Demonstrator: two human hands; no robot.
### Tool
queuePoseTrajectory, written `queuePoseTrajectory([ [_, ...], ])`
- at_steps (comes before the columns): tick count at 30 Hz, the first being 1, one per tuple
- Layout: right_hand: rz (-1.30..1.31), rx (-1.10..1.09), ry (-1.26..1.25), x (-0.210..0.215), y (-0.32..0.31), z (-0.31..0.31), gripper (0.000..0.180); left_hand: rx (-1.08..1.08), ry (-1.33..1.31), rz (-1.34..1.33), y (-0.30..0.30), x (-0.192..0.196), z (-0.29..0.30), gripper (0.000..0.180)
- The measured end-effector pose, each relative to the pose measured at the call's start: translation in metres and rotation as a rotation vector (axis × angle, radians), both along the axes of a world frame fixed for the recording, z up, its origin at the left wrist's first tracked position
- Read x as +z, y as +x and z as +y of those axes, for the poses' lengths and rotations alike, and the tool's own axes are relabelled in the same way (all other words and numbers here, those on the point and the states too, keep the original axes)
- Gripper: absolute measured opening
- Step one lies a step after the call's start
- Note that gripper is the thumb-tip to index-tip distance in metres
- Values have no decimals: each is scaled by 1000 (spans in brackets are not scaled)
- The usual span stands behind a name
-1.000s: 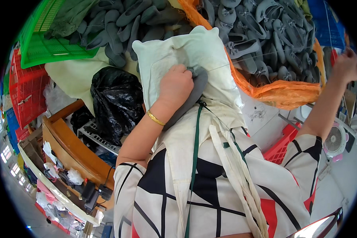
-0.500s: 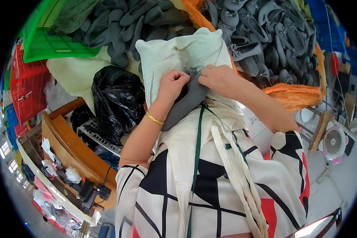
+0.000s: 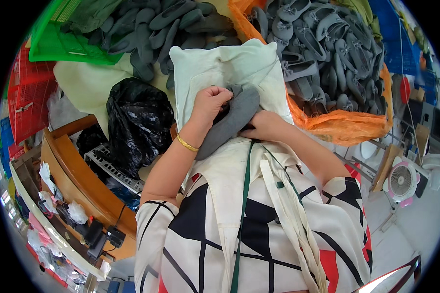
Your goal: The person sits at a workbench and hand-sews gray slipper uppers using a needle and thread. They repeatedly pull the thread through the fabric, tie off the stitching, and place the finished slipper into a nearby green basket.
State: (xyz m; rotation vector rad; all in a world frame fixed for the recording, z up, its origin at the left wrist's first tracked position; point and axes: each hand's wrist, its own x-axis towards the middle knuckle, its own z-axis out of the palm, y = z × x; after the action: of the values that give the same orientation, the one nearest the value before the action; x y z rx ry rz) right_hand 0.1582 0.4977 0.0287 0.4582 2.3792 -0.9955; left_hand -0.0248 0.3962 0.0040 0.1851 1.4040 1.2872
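We had brought our right hand (image 3: 266,126) in from far off to the side, and it now cupped the soft grey fabric slipper (image 3: 228,123) from beneath, while our left hand (image 3: 209,102) pinched its upper edge. The slipper lay between both palms on the pale green cloth cushion (image 3: 220,68), so two-handed work on it looked under way.

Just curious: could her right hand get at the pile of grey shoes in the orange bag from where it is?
Probably yes. The right hand lies beside the orange bag, whose top is open and nothing covers the shoes; but it is holding a grey shoe.
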Motion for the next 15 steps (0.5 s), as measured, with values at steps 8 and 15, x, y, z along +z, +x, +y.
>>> queuePoseTrajectory([
  [8,70,-162,-178,84,5,23,32,23,8,-22,1,0,-6,9],
  [15,363,-111,388,68,-30,16,23,16,36,-72,-1,2,-5,8],
])
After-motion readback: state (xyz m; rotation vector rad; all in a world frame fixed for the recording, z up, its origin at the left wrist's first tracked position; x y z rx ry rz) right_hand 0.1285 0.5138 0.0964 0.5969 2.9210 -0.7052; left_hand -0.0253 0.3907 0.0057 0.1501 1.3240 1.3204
